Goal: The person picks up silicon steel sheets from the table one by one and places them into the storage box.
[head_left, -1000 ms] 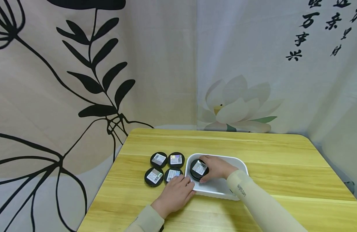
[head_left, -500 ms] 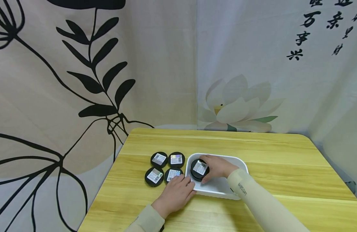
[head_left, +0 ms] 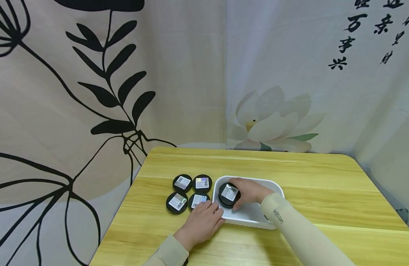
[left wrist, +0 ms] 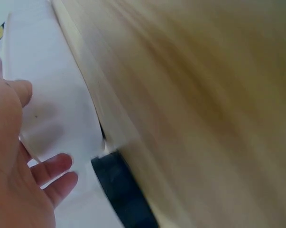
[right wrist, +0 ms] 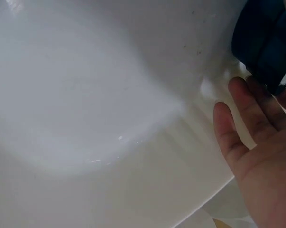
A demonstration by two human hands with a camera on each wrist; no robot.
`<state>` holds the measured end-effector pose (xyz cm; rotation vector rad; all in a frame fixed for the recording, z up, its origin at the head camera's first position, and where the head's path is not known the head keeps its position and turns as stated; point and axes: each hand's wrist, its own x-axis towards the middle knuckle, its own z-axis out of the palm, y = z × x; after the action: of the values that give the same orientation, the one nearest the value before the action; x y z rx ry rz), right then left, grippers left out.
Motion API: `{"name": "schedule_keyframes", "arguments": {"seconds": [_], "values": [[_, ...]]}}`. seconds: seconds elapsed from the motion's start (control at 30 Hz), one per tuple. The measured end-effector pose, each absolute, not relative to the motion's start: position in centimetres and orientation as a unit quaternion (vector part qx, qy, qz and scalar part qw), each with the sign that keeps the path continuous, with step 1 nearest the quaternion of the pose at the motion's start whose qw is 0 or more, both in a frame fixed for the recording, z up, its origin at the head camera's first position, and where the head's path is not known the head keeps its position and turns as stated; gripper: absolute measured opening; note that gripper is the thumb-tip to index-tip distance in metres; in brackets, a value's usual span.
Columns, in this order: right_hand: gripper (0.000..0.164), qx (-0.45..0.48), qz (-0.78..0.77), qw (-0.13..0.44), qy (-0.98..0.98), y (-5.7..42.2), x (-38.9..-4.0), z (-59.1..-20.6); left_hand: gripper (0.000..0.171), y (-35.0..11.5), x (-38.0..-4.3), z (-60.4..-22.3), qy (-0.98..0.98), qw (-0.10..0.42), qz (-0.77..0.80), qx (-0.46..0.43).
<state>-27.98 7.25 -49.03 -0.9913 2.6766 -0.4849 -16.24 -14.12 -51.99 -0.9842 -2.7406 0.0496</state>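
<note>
A white plastic tray (head_left: 257,216) stands on the table, a round black tub (head_left: 224,203) with a barcode label inside its left end. My right hand (head_left: 251,192) reaches in over the tray and grips this tub by its right side; the label faces up. In the right wrist view, the dark tub (right wrist: 261,42) is partly cut off at the upper right, by the fingertips. My left hand (head_left: 202,223) holds the tray's near left corner, thumb on the outer wall in the left wrist view, some fingers hidden behind the rim. Just left of the tray, more black tubs (head_left: 176,203) form a cluster.
The left hand partly covers the nearest right tub (head_left: 197,200) of the cluster. A yellow wood-grain table (head_left: 310,177) extends right and behind the tray. A printed curtain (head_left: 191,74) hangs close behind the table's far edge.
</note>
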Motion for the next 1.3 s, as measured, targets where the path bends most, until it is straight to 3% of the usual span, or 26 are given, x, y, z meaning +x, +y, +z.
{"name": "schedule_keyframes", "arguments": {"seconds": [0.37, 0.6, 0.87, 1.3], "values": [[0.092, -0.334, -0.169, 0.131, 0.918, 7.4, -27.7, -48.5, 0.025, -14.1, -16.1, -51.9, -0.934, 0.129, 0.008, -0.334], [0.081, -0.334, -0.166, 0.126, 0.919, 7.7, -27.5, -47.9, 0.026, -14.1, -16.2, -51.8, -0.933, 0.132, 0.013, -0.335], [0.084, -0.307, -0.163, 0.136, 0.928, 8.3, -27.0, -46.9, 0.028, -14.1, -16.3, -52.2, -0.931, 0.136, 0.020, -0.338], [0.077, -0.273, -0.158, 0.139, 0.939, 9.8, -26.4, -46.1, 0.027, -14.1, -16.3, -52.3, -0.930, 0.142, 0.017, -0.339]]}}
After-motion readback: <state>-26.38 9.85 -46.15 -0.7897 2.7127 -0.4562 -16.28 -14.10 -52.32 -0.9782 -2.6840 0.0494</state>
